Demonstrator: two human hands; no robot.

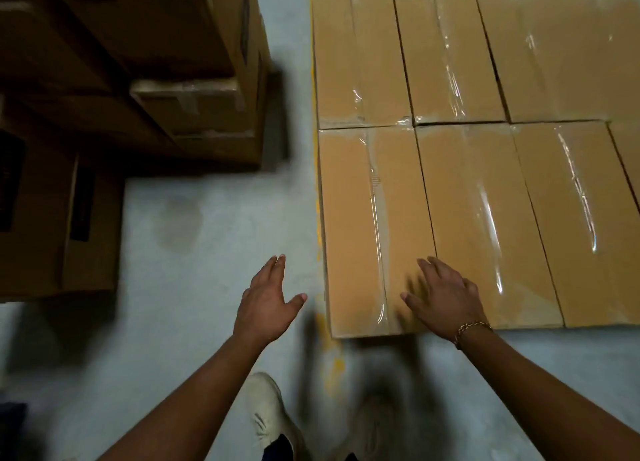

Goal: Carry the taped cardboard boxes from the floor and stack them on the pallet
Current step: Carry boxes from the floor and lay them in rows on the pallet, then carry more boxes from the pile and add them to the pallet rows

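- Near-left box (pixel 353 225): taped cardboard, lying flat at the corner of a tight layer of like taped boxes (pixel 485 62). Its sides touch the neighbours behind and to its right.
- Clear tape strip (pixel 378 239) runs lengthwise along its top and looks glossy and slick.
- Right hand (pixel 446 298): fingers spread and straight, palm down over the box's near right corner, gripping nothing. Motion blur hides whether it touches.
- Left hand (pixel 266 298): open, thumb out, over bare floor (pixel 207 322) just beside the box's left side, apart from it.
- Judged step: reaching to take hold of this box, lift not yet begun.
- To do it well: left palm flat on the free left side. The right side is jammed against the neighbour, so the right hand should probably catch the near bottom edge or tip the box first.
- Grip cardboard rather than tape, and keep the box level.
- Yellow floor line (pixel 317 218) runs along the layer's left edge.
- Darker stacked cartons (pixel 156 62) stand well apart at left.
- Pallet: cannot tell where it is.
- Pale shoe (pixel 270 412) sits below the hands, and a bracelet (pixel 471 327) is on the right wrist.
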